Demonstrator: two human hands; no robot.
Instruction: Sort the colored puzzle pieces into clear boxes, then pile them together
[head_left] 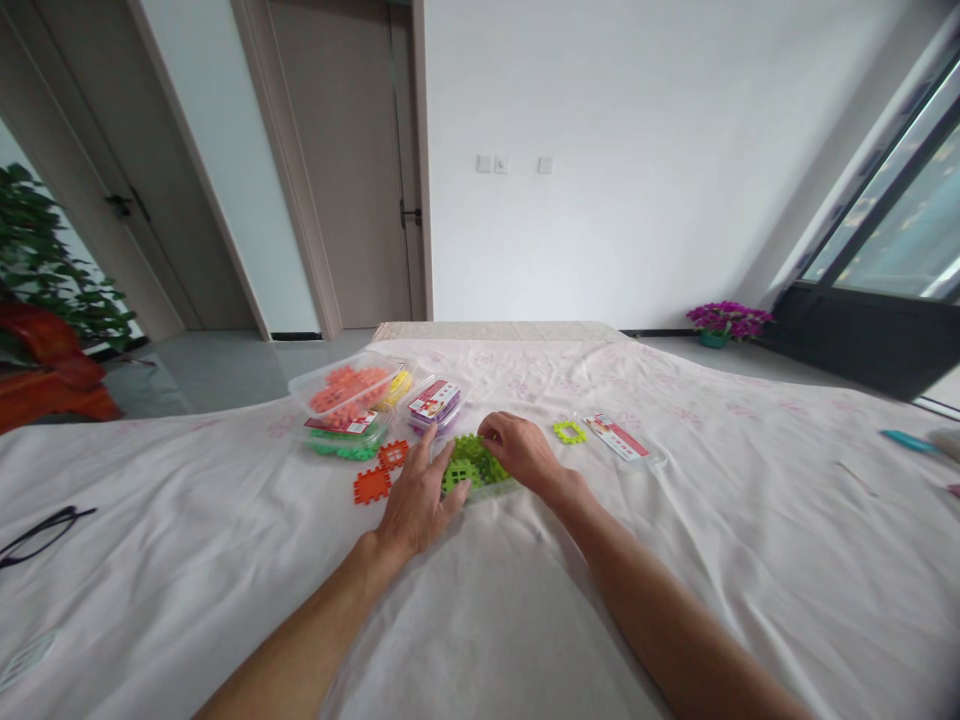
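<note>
A clear plastic box (491,491) filled with green interlocking plastic pieces (466,468) sits on the cloth in front of me. Along its left side rests my left hand (417,495), fingers spread and thumb near the front rim. My right hand (521,450) reaches over the right side with curled fingers, pinching a green piece partly hidden under the fingertips. Left of the box lie two orange pieces, a solid square (372,486) and a window-shaped one (394,455). To the right are a yellow-green square frame (570,432) and a clear lid with a red-and-white label (619,437).
Behind my left hand stand stacked clear boxes of orange pieces (351,392), yellow and green ones, plus a box of purple pieces (435,402). Eyeglasses (45,535) lie at far left. A blue object (907,440) is at far right. Wrinkled pale cloth (480,620) covers the table.
</note>
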